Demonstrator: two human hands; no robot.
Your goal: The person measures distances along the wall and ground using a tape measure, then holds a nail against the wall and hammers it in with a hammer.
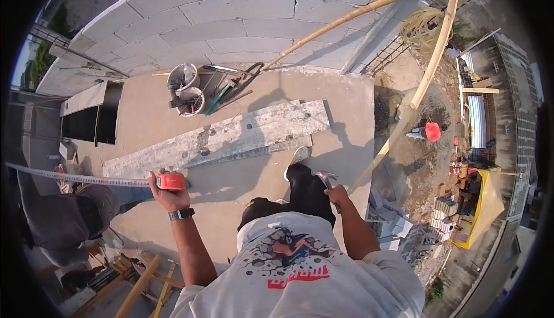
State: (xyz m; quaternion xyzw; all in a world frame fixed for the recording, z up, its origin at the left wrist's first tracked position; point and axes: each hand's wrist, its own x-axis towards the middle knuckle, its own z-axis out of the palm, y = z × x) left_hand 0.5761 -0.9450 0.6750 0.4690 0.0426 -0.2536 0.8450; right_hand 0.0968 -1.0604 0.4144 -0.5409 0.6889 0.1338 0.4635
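Observation:
My left hand (166, 194) is closed round a red tape measure (171, 181), and a watch sits on that wrist. The white tape blade (86, 178) runs out from it to the left edge, past a person in dark clothing (75, 214). At my right side, my right hand (338, 195) is wrapped round the handle of a hammer (328, 177), its metal head pointing up and forward. Most of the handle is hidden by the fingers. In front of my feet lie long, stained boards (231, 136) on the concrete floor.
Two buckets (190, 102) with tools stand near the block wall (213, 24), beside a green-handled tool (218, 99). A dark floor opening (92, 123) is at left. Bamboo poles (427, 81) cross the right edge. Far below, a person in a red helmet (432, 132) stands.

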